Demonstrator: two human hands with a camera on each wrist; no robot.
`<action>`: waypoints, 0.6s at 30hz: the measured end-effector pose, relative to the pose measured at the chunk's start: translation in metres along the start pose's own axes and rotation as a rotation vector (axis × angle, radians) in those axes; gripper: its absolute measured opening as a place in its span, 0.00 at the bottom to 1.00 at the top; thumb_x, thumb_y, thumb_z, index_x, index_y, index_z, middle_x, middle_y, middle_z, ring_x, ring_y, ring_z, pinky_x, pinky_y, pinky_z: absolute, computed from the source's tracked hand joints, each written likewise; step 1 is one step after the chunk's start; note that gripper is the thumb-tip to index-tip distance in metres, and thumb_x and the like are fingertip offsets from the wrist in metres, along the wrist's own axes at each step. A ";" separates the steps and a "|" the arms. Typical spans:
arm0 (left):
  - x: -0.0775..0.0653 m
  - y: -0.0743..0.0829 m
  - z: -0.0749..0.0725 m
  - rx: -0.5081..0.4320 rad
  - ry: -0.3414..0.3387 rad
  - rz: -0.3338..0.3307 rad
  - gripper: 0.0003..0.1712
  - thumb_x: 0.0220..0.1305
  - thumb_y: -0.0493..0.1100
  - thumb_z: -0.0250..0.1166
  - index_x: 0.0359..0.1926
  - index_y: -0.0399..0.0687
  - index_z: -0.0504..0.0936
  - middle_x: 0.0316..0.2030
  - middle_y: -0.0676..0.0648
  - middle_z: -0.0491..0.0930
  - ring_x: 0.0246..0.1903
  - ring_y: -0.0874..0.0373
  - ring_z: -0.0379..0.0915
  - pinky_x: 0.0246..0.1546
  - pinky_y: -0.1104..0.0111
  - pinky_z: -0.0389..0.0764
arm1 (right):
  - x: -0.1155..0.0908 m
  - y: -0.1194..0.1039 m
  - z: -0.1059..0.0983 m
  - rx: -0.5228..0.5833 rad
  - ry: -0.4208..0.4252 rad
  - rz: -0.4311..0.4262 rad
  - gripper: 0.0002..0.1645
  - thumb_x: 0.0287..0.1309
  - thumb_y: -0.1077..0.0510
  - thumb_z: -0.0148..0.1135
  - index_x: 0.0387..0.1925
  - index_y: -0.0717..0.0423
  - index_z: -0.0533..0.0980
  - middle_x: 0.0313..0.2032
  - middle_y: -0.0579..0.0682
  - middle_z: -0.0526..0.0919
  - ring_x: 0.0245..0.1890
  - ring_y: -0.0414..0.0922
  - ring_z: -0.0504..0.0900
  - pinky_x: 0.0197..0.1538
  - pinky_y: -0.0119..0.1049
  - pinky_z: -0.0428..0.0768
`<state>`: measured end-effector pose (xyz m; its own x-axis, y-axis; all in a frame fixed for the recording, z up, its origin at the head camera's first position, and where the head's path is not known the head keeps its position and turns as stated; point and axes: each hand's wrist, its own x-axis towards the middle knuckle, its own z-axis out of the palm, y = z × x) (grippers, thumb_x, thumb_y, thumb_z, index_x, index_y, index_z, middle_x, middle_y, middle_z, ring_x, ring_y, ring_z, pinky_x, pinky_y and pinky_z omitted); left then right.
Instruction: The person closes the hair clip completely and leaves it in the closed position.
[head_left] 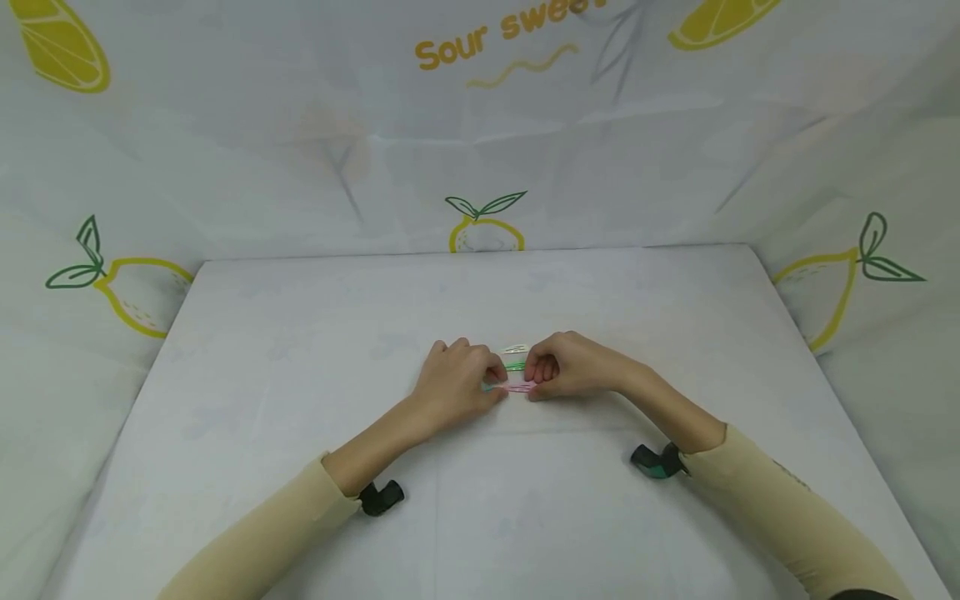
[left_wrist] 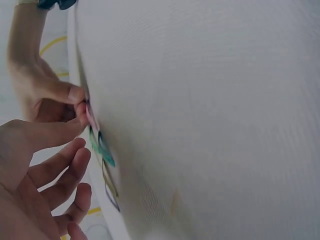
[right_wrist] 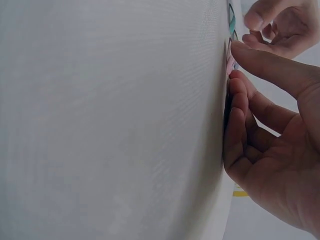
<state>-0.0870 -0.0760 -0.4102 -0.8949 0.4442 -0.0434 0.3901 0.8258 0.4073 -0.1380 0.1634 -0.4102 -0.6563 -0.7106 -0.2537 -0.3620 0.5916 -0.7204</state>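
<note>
Several small, thin teardrop-shaped hair clips lie in a short column at the middle of the white table. Nearest is the pink hair clip (head_left: 519, 387), its right end between the thumb and index finger of my right hand (head_left: 573, 367), which pinches it close to the tabletop. At its left end, a bit of light blue clip (head_left: 489, 387) shows beside my left hand (head_left: 461, 383). That hand's thumb and index fingertip stand a little apart in the left wrist view. Beyond lie a green hair clip (head_left: 515, 367) and a pale yellow one (head_left: 515, 349).
White cloth walls printed with lemons (head_left: 486, 235) enclose the table (head_left: 300, 333) at the back and both sides. A dark wrist device (head_left: 381, 497) sits at the left cuff, another (head_left: 657, 461) at the right cuff.
</note>
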 end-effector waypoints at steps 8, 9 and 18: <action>-0.011 -0.016 -0.017 -0.049 0.009 -0.072 0.11 0.63 0.53 0.80 0.43 0.59 0.92 0.40 0.59 0.90 0.43 0.58 0.78 0.45 0.60 0.70 | 0.000 0.000 0.001 -0.004 0.003 0.022 0.10 0.58 0.57 0.81 0.37 0.54 0.86 0.28 0.43 0.83 0.31 0.38 0.79 0.39 0.28 0.78; -0.012 -0.018 -0.019 -0.051 0.006 -0.083 0.11 0.63 0.53 0.80 0.44 0.59 0.92 0.40 0.58 0.90 0.43 0.58 0.78 0.45 0.60 0.70 | 0.000 0.000 0.001 -0.004 0.002 0.027 0.10 0.58 0.57 0.81 0.37 0.54 0.85 0.28 0.43 0.83 0.31 0.38 0.79 0.39 0.28 0.78; -0.025 -0.040 -0.024 -0.045 -0.070 -0.171 0.23 0.62 0.57 0.79 0.51 0.52 0.86 0.43 0.55 0.86 0.44 0.58 0.79 0.49 0.59 0.72 | -0.001 -0.001 0.001 -0.015 -0.005 0.047 0.10 0.59 0.56 0.81 0.37 0.53 0.85 0.29 0.43 0.82 0.32 0.39 0.78 0.40 0.28 0.77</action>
<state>-0.0856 -0.1288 -0.4032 -0.9294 0.3230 -0.1786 0.2218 0.8756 0.4291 -0.1365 0.1628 -0.4099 -0.6693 -0.6838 -0.2906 -0.3407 0.6300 -0.6979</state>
